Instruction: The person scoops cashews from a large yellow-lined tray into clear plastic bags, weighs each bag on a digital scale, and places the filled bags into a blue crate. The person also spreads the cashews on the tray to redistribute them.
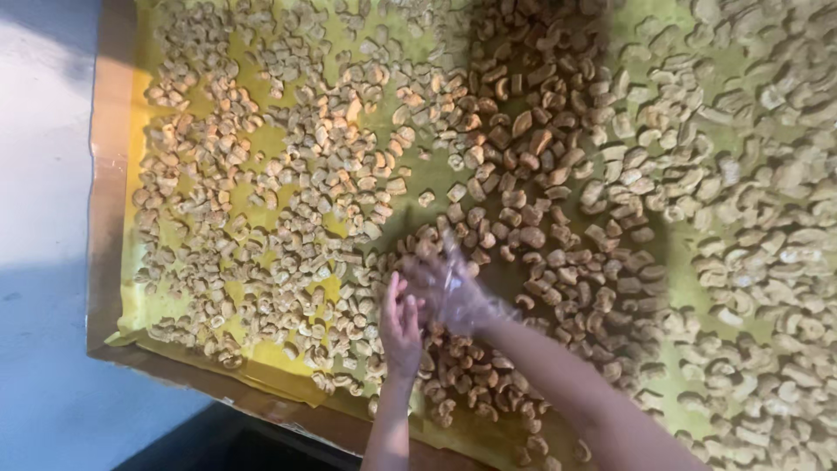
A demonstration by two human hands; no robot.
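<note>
Right hand (453,292), lower centre, in clear plastic glove, blurred; we cannot tell its grip. Left hand (401,327) bare, fingers loosely open, touching it over cashew pieces (331,192) on yellow sheet (270,358). We judge risk: pieces knocked over near tray edge (261,401).

pieces (488,157) spread on sheet (261,139), sheet on board (109,174)

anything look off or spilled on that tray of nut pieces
Nothing looks spilled: the nut pieces all lie on the yellow sheet inside the brown tray. They are spread unevenly, with bare yellow patches. The one odd thing: the right hand wears a thin clear plastic glove, while the left hand is bare.
</note>
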